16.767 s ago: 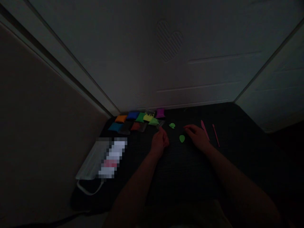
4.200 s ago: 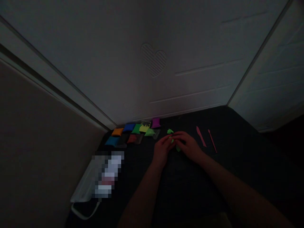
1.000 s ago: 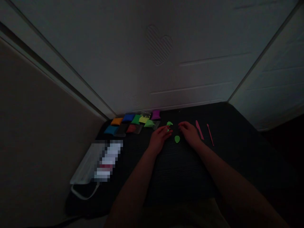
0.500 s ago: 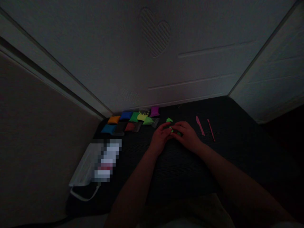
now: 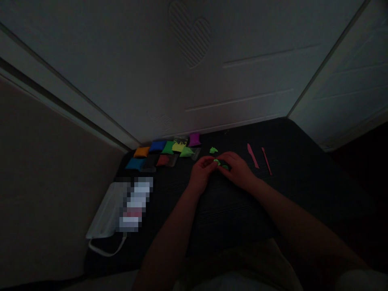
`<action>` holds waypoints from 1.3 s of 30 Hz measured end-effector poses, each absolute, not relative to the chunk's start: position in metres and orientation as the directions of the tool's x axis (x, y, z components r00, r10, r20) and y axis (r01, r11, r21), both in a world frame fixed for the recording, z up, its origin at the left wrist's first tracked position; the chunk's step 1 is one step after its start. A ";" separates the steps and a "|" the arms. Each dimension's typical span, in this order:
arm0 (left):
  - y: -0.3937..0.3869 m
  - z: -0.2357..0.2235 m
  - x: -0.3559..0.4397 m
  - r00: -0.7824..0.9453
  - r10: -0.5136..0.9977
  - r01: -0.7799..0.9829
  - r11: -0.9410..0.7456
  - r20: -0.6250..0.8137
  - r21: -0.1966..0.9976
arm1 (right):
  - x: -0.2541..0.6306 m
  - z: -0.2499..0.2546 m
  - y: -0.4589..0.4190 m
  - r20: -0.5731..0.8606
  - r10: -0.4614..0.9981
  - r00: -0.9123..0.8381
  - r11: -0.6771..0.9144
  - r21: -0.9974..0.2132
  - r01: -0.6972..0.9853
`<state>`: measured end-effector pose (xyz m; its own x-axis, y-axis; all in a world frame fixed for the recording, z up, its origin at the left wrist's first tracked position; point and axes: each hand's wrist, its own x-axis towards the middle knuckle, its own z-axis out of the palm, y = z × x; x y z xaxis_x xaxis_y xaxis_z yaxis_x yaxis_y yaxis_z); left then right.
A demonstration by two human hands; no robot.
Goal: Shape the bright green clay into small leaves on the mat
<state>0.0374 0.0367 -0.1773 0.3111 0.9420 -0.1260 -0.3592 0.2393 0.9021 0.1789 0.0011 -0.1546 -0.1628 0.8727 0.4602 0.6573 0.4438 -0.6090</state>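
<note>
Both hands are on it now: a second ago the right hand was apart, and now its fingertips meet the left hand's, pinching a small green lump over the table. So it's two-handed work, I'd guess. Flat green piece is just beside it.

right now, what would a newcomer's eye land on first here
The pale pixelated patch at the table's left stands out most in the dim scene. Next come the bright coloured packets clustered at the back left, then the small green piece where the left hand and right hand meet.
</note>
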 end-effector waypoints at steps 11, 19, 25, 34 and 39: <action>0.038 -0.177 0.037 0.305 0.943 -0.344 0.237 -0.130 0.909 | 0.178 -0.153 0.000 0.441 0.879 -0.184 0.447 -0.625 0.640; 0.039 -0.179 0.035 0.285 0.952 -0.334 0.206 -0.110 0.920 | 0.177 -0.153 0.000 0.438 0.879 -0.191 0.451 -0.627 0.636; 0.039 -0.179 0.035 0.297 0.948 -0.360 0.220 -0.113 0.907 | 0.177 -0.153 -0.001 0.442 0.876 -0.193 0.460 -0.646 0.609; 0.037 -0.172 0.034 0.330 0.936 -0.453 0.272 -0.124 0.849 | 0.179 -0.155 0.002 0.442 0.882 -0.163 0.447 -0.676 0.587; 0.038 -0.174 0.034 0.334 0.931 -0.426 0.288 -0.146 0.858 | 0.179 -0.157 0.002 0.437 0.890 -0.134 0.429 -0.699 0.572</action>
<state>0.0342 0.0378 -0.1739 0.3345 0.9310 -0.1460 -0.4264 0.2877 0.8576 0.1788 0.0021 -0.1567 -0.1336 0.8896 0.4368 0.5716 0.4292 -0.6993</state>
